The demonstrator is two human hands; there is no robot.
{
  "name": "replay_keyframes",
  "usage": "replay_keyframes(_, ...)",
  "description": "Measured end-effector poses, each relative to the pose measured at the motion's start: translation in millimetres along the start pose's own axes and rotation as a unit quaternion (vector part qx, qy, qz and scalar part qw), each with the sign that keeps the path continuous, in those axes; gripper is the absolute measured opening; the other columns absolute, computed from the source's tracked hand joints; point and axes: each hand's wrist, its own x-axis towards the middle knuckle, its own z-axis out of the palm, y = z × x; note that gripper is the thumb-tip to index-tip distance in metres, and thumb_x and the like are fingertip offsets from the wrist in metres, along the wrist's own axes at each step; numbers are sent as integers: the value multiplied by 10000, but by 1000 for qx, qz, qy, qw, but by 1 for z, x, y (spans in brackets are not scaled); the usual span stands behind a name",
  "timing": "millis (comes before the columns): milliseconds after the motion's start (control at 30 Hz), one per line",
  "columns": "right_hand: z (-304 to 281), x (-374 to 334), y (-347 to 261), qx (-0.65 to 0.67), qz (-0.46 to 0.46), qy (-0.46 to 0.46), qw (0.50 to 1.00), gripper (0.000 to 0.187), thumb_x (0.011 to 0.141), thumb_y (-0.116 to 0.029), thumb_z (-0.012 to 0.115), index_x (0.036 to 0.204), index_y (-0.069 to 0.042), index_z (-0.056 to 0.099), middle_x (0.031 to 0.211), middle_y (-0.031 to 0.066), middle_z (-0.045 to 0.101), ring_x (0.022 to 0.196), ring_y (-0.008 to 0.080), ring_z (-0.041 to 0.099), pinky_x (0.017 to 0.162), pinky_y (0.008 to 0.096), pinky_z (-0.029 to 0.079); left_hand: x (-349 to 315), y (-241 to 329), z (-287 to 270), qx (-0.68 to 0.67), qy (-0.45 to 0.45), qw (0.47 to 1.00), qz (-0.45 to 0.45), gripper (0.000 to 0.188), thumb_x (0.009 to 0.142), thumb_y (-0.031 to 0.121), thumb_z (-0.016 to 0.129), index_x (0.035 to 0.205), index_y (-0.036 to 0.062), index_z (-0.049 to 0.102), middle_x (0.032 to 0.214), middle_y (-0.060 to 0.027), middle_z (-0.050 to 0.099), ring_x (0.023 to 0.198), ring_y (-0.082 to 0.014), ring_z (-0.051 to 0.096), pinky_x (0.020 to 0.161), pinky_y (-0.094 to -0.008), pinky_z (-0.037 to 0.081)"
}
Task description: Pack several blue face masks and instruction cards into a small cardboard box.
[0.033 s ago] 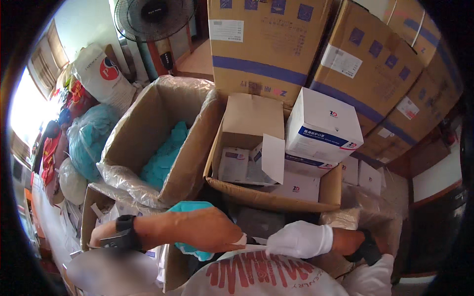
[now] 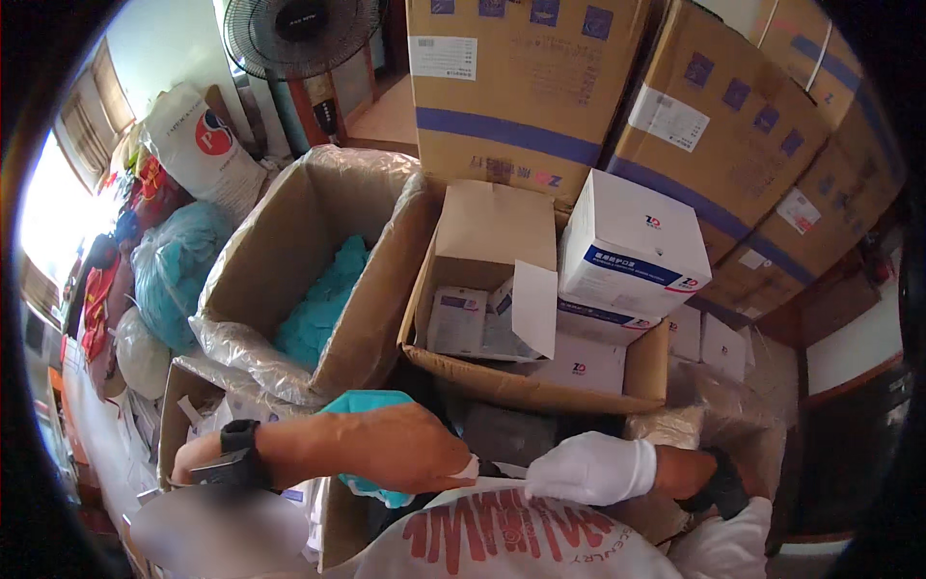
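Note:
My bare left hand (image 2: pixel 413 449) reaches across in front of my shirt, fingers curled and mostly hidden from above. Teal fabric with a white edge, which looks like face masks (image 2: pixel 374 490), shows above and below this hand, against its palm side. White wrapping covers a fingertip. Just to the right, my right hand (image 2: pixel 590 468) in a white knit glove is closed in a pinch. A thin white strip (image 2: pixel 509 471) runs between the two hands; its ends are hidden by the fingers.
Ahead left stands a plastic-lined carton (image 2: pixel 289 217) with a teal pile (image 2: pixel 323 309) inside. An open carton (image 2: pixel 535 391) of white boxes (image 2: pixel 632 241) is ahead right. Tall cartons (image 2: pixel 511 87) rise behind. A lower carton (image 2: pixel 178 400) sits left, filled bags (image 2: pixel 178 275) beyond.
My hands have drawn very slightly apart, and a little more of the white strip shows between them. The cartons and boxes stay where they were.

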Motion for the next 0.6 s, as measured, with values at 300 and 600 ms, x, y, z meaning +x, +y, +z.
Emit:
replay_keyframes(300, -14, -28, -15, 120, 96, -4, 988, 155, 873, -179, 439, 912, -85, 556, 826, 90, 574, 755, 278, 565, 658, 331, 457, -1, 0, -8, 65, 84, 993, 47, 310, 844, 275, 476, 666, 23, 504, 640, -111, 547, 610, -300, 563, 552, -375, 455)
replay_keyframes(600, -6, -103, 30, 244, 179, 153, 941, 241, 903, -231, 413, 882, -25, 535, 763, 66, 554, 621, 171, 534, 581, 258, 433, -67, -57, -25, 213, 39, 948, -231, 222, 859, 257, 467, 772, 65, 537, 697, -144, 548, 659, -316, 553, 563, -373, 438)
